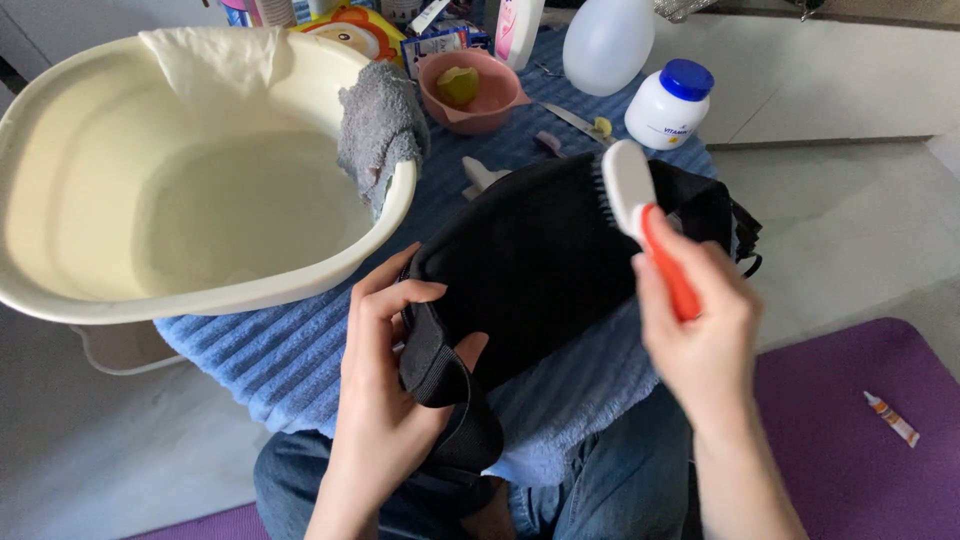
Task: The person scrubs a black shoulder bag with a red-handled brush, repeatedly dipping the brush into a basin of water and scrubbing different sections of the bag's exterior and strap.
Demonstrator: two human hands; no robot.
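A black fabric bag point(540, 260) lies on a blue ribbed towel point(290, 350) over a small table. My left hand point(385, 390) grips the bag's near corner and its wide black strap point(445, 400). My right hand point(695, 330) holds a white brush with an orange handle point(640, 215). Its bristled head rests against the bag's far upper side.
A cream basin point(200, 180) with water stands at the left, with a white cloth and a grey cloth point(378, 130) over its rim. Behind are a pink bowl point(475, 90), a white jar with blue lid point(668, 105) and bottles. A purple mat point(860, 430) with a small tube point(890, 418) lies on the floor at the right.
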